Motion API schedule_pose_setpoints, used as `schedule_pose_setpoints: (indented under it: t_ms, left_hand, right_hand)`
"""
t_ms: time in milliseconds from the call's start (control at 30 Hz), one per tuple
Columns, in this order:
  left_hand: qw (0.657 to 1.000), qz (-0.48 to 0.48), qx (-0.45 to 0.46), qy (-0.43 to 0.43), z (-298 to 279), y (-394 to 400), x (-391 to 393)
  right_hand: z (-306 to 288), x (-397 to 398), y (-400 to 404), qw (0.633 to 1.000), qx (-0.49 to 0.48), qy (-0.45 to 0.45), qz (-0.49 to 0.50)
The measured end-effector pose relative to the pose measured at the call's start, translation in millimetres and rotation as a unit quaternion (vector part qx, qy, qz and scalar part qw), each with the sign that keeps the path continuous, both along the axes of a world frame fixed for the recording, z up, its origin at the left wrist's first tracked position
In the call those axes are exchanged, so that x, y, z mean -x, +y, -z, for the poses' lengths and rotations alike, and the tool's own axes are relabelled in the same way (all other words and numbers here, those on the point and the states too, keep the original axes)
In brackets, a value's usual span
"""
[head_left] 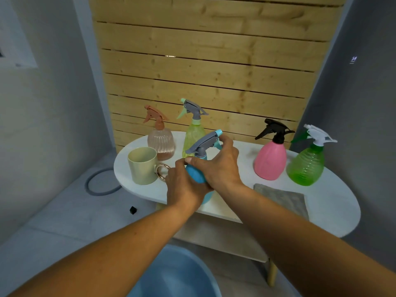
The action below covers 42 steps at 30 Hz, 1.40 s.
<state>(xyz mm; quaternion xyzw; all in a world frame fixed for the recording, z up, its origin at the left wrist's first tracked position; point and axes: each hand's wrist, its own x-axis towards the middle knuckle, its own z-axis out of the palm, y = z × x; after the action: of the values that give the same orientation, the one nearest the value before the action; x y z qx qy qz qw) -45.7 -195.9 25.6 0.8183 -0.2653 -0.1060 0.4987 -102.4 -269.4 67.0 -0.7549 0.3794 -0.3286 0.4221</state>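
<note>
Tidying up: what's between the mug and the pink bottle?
In the head view, the blue bottle, gripped by the left hand and right hand; then bare table.

on the white oval bench [334, 202] stand a cream mug [142, 168], a clear ribbed spray bottle [161, 142], a yellow-green one [194, 133], a pink one [270, 161] and a green one [305, 168]; a grey cloth [285, 198] lies near the front edge. a blue plastic basin [175, 275] sits on the floor.

Both forearms [128, 243], left hand [185, 187], right hand [219, 167] are bare.
</note>
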Motion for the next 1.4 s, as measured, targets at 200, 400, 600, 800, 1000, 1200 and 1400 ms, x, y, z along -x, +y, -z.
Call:
schedule_pose_setpoints:
  t_ms: [200, 400, 600, 800, 1000, 1200, 1400]
  left_hand:
    - [0.995, 0.079, 0.034, 0.056, -26, 28, -18]
    - [0.986, 0.133, 0.095, 0.021, -97, 44, -56]
    - [0.965, 0.239, -0.045, -0.098, -110, 17, -45]
    - [0.983, 0.171, 0.038, -0.063, -95, 19, -49]
    - [0.978, 0.200, -0.049, 0.015, -33, 35, -60]
    - [0.975, 0.214, 0.011, 0.059, 4, 15, -40]
    - [0.978, 0.200, 0.014, 0.059, 5, 13, -42]
  right_hand:
    - [5, -2, 5, 0.996, 0.020, 0.020, 0.082]
    - [8, -4, 15, 0.993, -0.031, -0.018, 0.116]
    - [17, -5, 24, 0.991, -0.049, -0.020, 0.121]
    - [16, -2, 13, 0.997, -0.037, -0.059, 0.020]
    - [22, 8, -6, 0.987, -0.038, -0.080, -0.131]
    - [23, 6, -12, 0.987, -0.019, -0.095, -0.125]
    - [11, 9, -29, 0.982, -0.017, -0.082, -0.167]
